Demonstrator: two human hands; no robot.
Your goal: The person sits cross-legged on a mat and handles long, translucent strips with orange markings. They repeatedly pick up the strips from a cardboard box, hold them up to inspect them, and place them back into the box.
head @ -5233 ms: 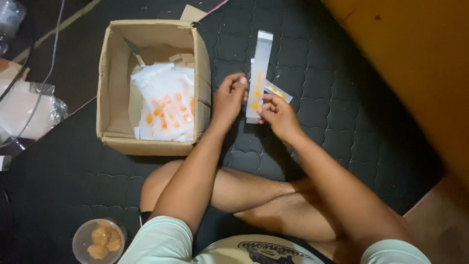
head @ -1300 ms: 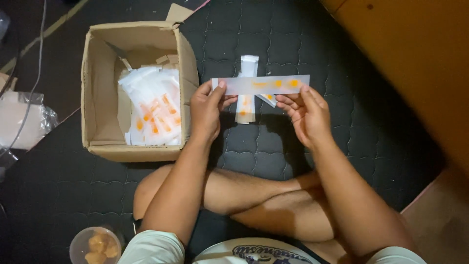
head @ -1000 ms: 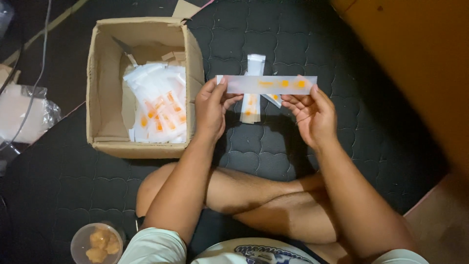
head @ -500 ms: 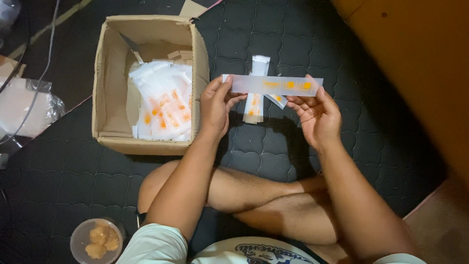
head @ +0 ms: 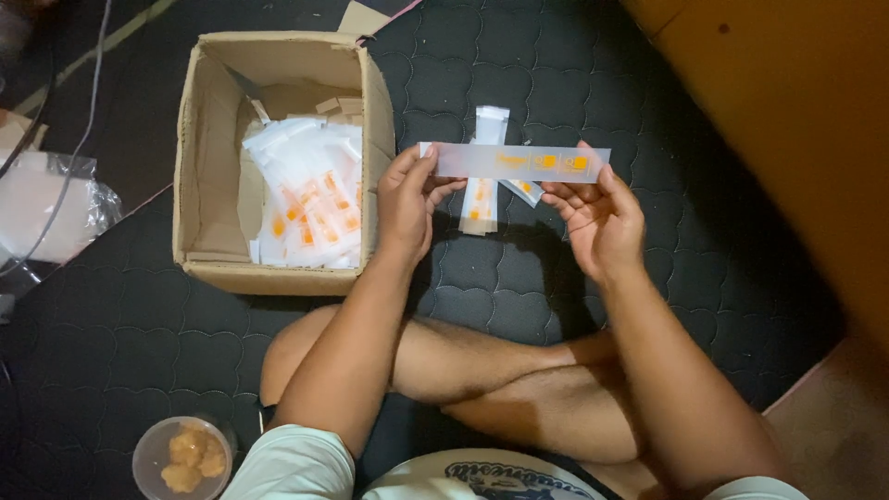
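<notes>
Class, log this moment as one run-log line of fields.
left hand: pinches long translucent orange-printed plastic strip | right hand: holds other end | strip: level above dark quilted mat | brown cardboard box: open

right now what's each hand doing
left hand: pinching the left end of the long translucent sachet strip
right hand: fingers holding the strip's right end

- I see a brown cardboard box (head: 211, 167) of white-and-orange sachets (head: 310, 206) just left of the fingers.
- A clear round tub (head: 181, 456) sits well below them.
</notes>
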